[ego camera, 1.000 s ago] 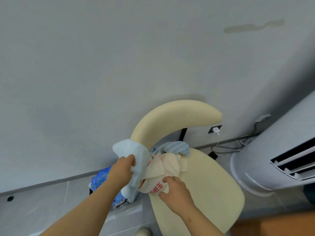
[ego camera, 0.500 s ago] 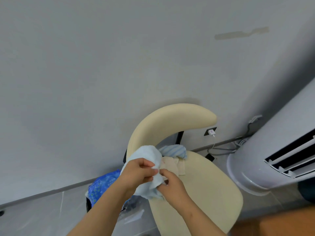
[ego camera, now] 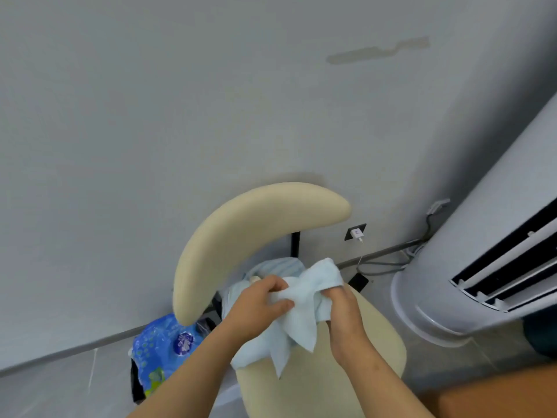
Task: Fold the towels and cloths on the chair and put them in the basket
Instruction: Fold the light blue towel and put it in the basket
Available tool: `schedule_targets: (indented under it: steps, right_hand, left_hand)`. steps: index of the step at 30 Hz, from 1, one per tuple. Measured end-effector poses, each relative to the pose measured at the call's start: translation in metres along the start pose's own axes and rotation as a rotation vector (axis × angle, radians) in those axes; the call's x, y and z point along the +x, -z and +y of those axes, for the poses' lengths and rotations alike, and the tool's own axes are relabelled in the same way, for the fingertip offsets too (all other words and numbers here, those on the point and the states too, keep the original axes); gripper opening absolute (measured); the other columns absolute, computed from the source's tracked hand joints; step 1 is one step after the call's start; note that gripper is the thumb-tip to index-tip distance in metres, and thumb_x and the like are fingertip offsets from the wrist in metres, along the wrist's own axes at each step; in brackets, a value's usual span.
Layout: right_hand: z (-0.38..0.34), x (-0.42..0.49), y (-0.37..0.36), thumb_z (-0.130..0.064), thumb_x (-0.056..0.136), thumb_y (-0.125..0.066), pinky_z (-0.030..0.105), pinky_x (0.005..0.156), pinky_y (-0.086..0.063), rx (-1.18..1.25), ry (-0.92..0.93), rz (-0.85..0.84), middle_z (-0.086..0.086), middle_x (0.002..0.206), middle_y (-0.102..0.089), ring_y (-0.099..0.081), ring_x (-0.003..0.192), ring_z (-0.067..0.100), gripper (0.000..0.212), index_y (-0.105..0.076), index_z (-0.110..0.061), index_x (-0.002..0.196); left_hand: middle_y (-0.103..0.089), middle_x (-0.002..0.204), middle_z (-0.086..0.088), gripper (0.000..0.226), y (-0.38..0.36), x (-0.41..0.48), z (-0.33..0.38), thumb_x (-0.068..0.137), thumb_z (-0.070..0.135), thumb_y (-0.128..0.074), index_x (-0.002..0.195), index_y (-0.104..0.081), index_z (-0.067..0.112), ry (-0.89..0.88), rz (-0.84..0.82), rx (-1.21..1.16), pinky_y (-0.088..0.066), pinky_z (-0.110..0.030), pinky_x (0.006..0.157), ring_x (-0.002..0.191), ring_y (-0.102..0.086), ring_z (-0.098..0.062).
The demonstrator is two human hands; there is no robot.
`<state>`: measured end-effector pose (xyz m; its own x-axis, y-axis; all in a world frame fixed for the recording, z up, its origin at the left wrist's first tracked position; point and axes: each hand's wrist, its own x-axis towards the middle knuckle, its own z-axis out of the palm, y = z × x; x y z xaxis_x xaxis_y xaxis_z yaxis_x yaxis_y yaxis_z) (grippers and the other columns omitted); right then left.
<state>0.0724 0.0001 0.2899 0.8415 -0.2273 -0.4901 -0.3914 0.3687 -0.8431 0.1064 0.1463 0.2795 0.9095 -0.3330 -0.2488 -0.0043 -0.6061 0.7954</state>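
Towel (ego camera: pixel 301 321) bunched above chair (ego camera: pixel 376 336), pinched at one end by left hand (ego camera: pixel 259 306) and gripped at the other by right hand (ego camera: pixel 343 315), striped cloth (ego camera: pixel 280 267) lying behind.

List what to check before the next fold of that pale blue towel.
1. Left hand grips the pale blue terry towel: ok.
2. Right hand grips the same towel: ok.
3. Towel spread flat: not ok, bunched, corners hanging.
4. Bare part of the cream padded chair seat free for folding: ok.
5. Basket in sight: cannot tell.
6. Blue striped cloth folded: not ok, crumpled on the seat.
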Motion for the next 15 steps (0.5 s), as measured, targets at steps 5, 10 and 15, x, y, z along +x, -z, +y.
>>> schedule_targets:
  steps: [5, 10, 15]
  right_hand:
    - [-0.02, 0.027, 0.078, -0.02, 0.094, -0.05, 0.038, 0.092, -0.049, -0.105, -0.069, -0.015, 0.001, 0.107, -0.068, -0.062, 0.102, 0.02, 0.022, -0.061, -0.02, 0.113]
    - [-0.036, 0.043, 0.13, -0.007, 0.091, -0.046, 0.026, 0.07, -0.048, -0.366, -0.113, -0.135, 0.003, 0.103, -0.063, -0.059, 0.089, 0.016, 0.027, -0.054, -0.019, 0.113]
    - [-0.047, 0.037, 0.144, -0.009, 0.085, -0.06, 0.021, 0.062, -0.048, -0.557, -0.183, -0.343, 0.004, 0.095, -0.063, -0.06, 0.079, 0.015, 0.028, -0.049, -0.025, 0.105]
  left_hand:
    - [-0.05, 0.071, 0.01, 0.015, -0.071, 0.015, 0.031, 0.092, 0.022, -0.057, 0.078, -0.05, 0.024, 0.135, 0.183, -0.151, -0.036, -0.018, 0.064, 0.067, -0.045, -0.007]
    - [-0.051, 0.069, 0.004, 0.012, -0.118, 0.02, 0.059, 0.092, 0.021, -0.057, 0.08, -0.054, 0.017, 0.307, 0.41, -0.393, -0.037, -0.024, 0.062, 0.066, -0.045, -0.012]
    - [-0.054, 0.068, -0.001, 0.014, -0.128, 0.014, 0.082, 0.089, 0.006, -0.053, 0.079, -0.057, 0.015, 0.376, 0.533, -0.632, -0.037, -0.026, 0.06, 0.065, -0.045, -0.015]
